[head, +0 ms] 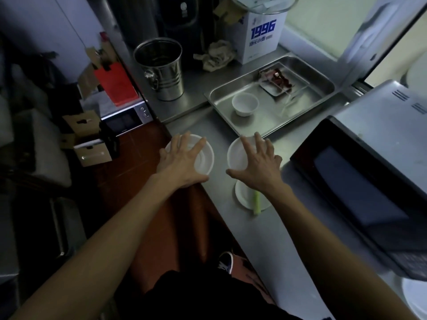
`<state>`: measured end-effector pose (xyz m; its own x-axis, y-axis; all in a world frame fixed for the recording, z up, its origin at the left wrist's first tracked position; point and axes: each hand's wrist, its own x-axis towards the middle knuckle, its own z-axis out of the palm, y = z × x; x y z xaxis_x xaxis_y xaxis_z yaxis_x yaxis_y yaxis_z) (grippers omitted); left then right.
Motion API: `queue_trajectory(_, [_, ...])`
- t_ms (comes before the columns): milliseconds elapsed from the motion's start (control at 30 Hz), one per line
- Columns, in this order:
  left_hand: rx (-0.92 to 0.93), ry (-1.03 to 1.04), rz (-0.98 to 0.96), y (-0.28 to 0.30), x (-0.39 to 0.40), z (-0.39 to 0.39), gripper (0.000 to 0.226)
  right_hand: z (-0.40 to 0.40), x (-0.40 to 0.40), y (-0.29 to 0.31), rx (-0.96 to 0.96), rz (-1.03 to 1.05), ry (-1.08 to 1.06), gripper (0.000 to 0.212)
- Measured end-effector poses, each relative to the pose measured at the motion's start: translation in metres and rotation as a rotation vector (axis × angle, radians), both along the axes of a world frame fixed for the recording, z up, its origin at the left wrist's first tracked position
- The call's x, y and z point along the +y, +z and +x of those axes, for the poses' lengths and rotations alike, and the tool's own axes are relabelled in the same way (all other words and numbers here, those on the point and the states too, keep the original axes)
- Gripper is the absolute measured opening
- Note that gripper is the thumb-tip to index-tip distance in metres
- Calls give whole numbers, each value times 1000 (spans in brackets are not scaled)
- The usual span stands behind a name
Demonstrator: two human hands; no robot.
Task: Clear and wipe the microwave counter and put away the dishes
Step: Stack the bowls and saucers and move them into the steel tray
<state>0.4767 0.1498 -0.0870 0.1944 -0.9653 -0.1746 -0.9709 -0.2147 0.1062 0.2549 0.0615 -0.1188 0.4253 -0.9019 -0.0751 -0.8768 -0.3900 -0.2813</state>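
Bowls sit on the steel counter (277, 239) as fingers spread above them, left hand (179, 161) over the edge-side bowl (203, 155), right hand (258, 167) over its neighbour (238, 153); a careless nudge could tip the edge-side one floorward.

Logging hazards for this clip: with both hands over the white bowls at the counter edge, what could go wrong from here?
1. The left hand covers a bowl that overhangs the counter edge; a nudge could tip it to the floor.
2. The right hand spreads over the other bowl, and its wrist is above a small plate carrying a green stick, which might be knocked off.
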Motion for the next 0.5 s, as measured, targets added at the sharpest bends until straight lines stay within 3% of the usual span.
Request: queue_trajectory(500, [110, -244, 65, -30, -148, 83, 120, 66, -87, -11, 107, 83, -258, 111])
